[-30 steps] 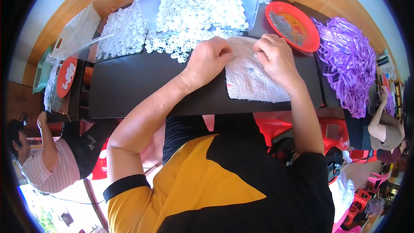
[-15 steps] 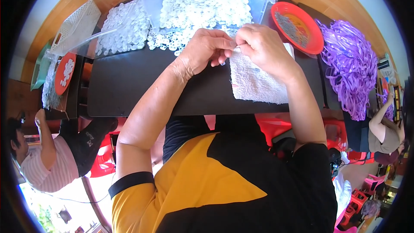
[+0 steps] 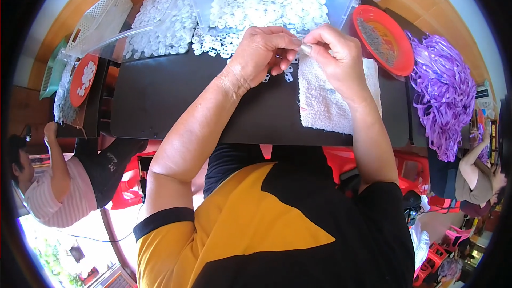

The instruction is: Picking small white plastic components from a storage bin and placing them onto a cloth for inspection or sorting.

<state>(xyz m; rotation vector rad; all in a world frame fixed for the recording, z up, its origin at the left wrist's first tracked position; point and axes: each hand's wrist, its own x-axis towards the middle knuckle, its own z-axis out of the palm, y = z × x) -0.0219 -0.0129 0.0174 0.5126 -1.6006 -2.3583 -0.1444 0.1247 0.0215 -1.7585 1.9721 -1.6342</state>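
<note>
My left hand (image 3: 261, 56) and my right hand (image 3: 338, 61) meet fingertip to fingertip above the dark table. Thumb and index finger of each are pinched, and what lies between them is too small to make out. Just beyond my left hand, many small white plastic pieces with holes (image 3: 210, 42) spill out of a clear plastic box (image 3: 344, 0). A loose white piece (image 3: 288, 77) lies on the table between my hands and my body. Beneath my right hand and wrist is a folded white towel (image 3: 322, 106).
A red bowl (image 3: 408, 61) of small grey parts stands at the right, beside a heap of purple straps (image 3: 442, 90). More white pieces (image 3: 160, 24) fill a clear container at the left, near a white basket (image 3: 109, 18). People (image 3: 64, 194) sit at both sides.
The view has shifted, so the table contents appear farther right. My right hand's fingers have gone from curled in to a more extended pinch. More loose white pieces show below my left hand.
</note>
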